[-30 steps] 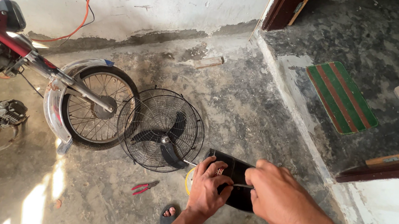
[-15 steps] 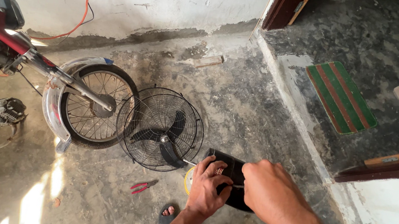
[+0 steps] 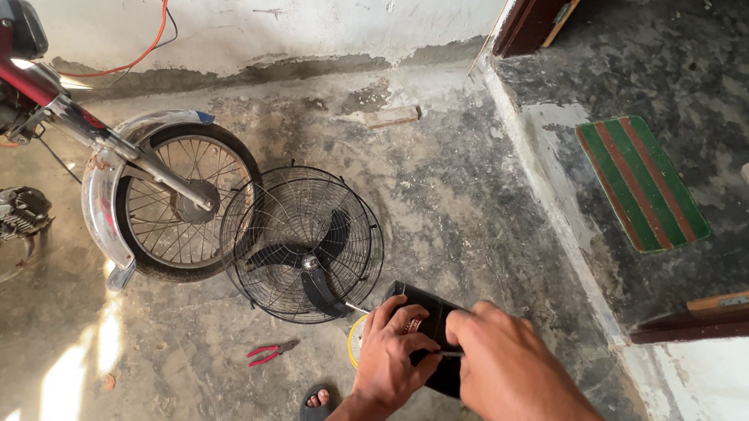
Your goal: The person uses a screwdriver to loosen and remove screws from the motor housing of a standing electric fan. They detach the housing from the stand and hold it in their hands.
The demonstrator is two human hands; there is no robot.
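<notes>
Left hand (image 3: 391, 353) grips the black box (image 3: 430, 313); right hand (image 3: 494, 375) pinches a thin tool (image 3: 438, 354).

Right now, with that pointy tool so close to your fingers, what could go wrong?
The thin metal tool in the right hand points at the left hand, which steadies the black fan base; a slip could jab those fingers. The feet wear open sandals, so a dropped tool might hurt bare toes. The red pliers lie loose on the floor close by, easy to step on.
</notes>
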